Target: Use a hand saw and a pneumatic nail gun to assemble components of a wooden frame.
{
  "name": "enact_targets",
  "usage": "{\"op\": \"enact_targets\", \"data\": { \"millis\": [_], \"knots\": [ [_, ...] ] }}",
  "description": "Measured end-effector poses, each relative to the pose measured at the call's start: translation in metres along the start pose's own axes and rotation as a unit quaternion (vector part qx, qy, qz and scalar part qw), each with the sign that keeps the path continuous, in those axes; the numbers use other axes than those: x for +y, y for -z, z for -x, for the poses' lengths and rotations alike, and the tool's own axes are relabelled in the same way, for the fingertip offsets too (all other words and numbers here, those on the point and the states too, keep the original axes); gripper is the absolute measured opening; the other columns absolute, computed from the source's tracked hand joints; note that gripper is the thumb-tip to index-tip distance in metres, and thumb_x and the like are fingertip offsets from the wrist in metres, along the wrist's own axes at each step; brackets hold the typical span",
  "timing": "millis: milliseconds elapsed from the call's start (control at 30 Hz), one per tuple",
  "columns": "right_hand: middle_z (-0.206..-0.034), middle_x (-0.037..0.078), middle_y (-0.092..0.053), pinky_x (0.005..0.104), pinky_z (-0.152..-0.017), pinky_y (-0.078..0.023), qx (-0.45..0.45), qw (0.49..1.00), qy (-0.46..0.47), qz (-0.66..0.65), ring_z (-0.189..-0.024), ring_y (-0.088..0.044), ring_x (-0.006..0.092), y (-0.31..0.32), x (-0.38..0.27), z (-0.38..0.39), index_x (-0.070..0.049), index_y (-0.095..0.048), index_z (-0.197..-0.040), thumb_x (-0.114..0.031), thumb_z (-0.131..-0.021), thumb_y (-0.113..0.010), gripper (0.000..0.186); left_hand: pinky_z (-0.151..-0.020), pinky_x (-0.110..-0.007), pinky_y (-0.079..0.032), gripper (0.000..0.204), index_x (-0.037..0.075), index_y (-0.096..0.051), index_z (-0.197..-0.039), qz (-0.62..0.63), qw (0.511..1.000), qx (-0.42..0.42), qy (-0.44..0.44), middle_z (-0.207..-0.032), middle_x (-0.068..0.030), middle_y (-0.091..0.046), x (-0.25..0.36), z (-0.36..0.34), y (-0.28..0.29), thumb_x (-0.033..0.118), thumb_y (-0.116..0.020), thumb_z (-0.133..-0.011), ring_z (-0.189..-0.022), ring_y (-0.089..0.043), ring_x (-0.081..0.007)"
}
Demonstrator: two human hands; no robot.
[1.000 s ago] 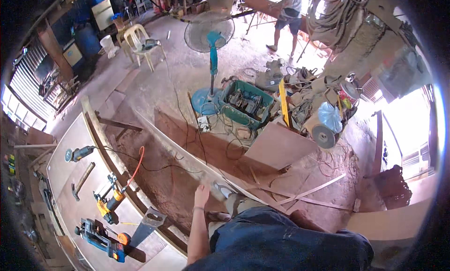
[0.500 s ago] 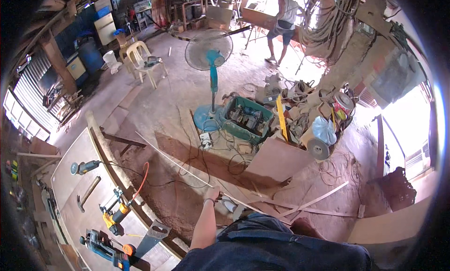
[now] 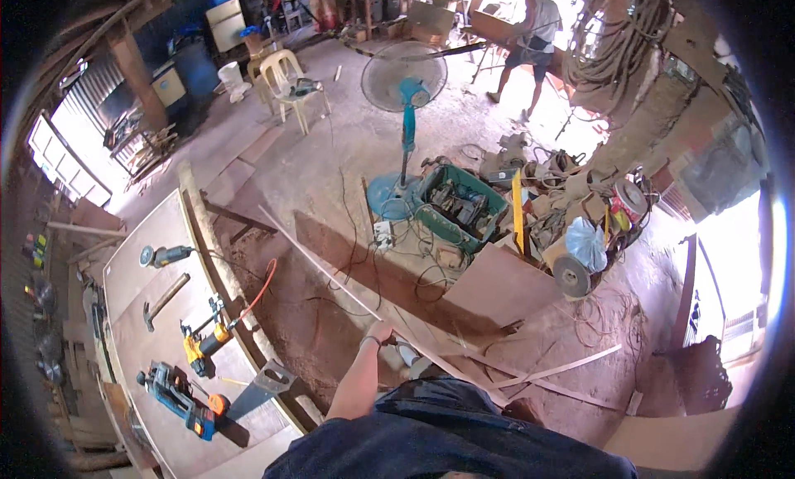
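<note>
My left hand [image 3: 380, 332] is closed around a long, thin wooden strip [image 3: 331, 275], low in front of my body. The strip slants from the far left down past my hand to the near right. My right hand does not show. To the left of my arm is a pale work table [image 3: 132, 322]. On it lie a handsaw [image 3: 263, 388], a blue and black power tool [image 3: 175, 398], a yellow nail gun [image 3: 201, 346] with an orange hose, a hammer [image 3: 164, 302] and an angle grinder [image 3: 166, 255].
A teal stand fan [image 3: 409, 123] stands ahead beside a green crate [image 3: 464, 206] of tools. Cords trail over the floor. To the right are piled scrap, a flat board [image 3: 501, 288] and crossing wood strips [image 3: 571, 361]. Farther back are a plastic chair [image 3: 286, 86] and another person [image 3: 534, 48].
My view has shifted, so the room sits farther right in the picture. My left hand keeps its grip on the strip. The person at the back has lowered a raised arm and changed stance.
</note>
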State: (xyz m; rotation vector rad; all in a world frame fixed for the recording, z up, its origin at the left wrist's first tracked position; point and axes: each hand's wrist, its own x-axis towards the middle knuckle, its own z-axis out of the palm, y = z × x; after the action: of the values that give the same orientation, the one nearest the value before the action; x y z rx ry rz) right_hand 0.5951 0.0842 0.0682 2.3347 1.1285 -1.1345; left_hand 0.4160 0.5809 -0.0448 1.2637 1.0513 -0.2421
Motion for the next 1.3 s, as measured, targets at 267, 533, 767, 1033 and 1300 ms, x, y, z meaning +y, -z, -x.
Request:
{"op": "enact_targets", "data": {
  "millis": [267,533,767,1033,1300],
  "knots": [
    [-0.091,0.018,-0.067,0.0468,-0.078,-0.047,0.133,0.965,0.062,-0.216,-0.087,-0.064,0.0351,-0.099,0.051,-0.043,-0.009,-0.071,-0.095,-0.034,-0.073,-0.066,0.034,-0.051,-0.036,-0.050,0.044,-0.004,-0.063,-0.071,-0.130,0.971,0.144,-0.140,-0.056,-0.0142,-0.062,0.033,0.069,-0.017,0.034,-0.047,-0.087,-0.053,-0.064,-0.0226],
    [-0.124,0.022,-0.055,0.0464,-0.090,-0.043,0.137,0.977,0.102,-0.126,-0.108,-0.053,0.0367,-0.078,0.010,-0.072,-0.015,-0.062,-0.119,-0.036,-0.085,-0.060,0.040,-0.065,-0.043,-0.052,0.052,-0.001,-0.066,-0.065,-0.109,0.959,0.226,-0.128,-0.059,-0.0148,-0.063,0.064,0.131,0.002,0.042,-0.046,-0.087,-0.062,-0.066,-0.0320],
    [-0.133,0.021,-0.044,0.0490,-0.093,-0.041,0.263,0.943,0.102,-0.178,-0.118,-0.045,0.0405,-0.027,-0.038,-0.041,-0.019,-0.049,-0.132,-0.040,-0.089,-0.052,0.048,-0.068,-0.043,-0.051,0.048,0.001,-0.065,-0.064,-0.108,0.943,0.275,-0.151,-0.058,-0.0129,-0.064,0.071,0.223,0.001,0.040,-0.047,-0.085,-0.065,-0.065,-0.0337],
    [-0.132,0.022,-0.046,0.0488,-0.093,-0.041,0.261,0.954,0.126,-0.075,-0.117,-0.046,0.0404,0.013,-0.058,-0.040,-0.017,-0.050,-0.132,-0.039,-0.086,-0.055,0.050,-0.070,-0.049,-0.049,0.043,-0.003,-0.065,-0.074,-0.063,0.917,0.353,-0.177,-0.074,-0.0254,-0.063,0.028,0.276,-0.037,0.036,-0.052,-0.084,-0.074,-0.064,-0.0417],
    [-0.130,0.022,-0.047,0.0485,-0.092,-0.042,0.220,0.938,0.258,0.073,-0.115,-0.047,0.0402,0.052,-0.016,-0.064,-0.016,-0.051,-0.131,-0.037,-0.084,-0.057,0.052,-0.071,-0.050,-0.049,0.039,-0.004,-0.065,-0.074,0.021,0.882,0.454,-0.124,-0.076,-0.0260,-0.063,-0.003,0.317,-0.085,0.032,-0.050,-0.082,-0.073,-0.063,-0.0429]
  ]
}}
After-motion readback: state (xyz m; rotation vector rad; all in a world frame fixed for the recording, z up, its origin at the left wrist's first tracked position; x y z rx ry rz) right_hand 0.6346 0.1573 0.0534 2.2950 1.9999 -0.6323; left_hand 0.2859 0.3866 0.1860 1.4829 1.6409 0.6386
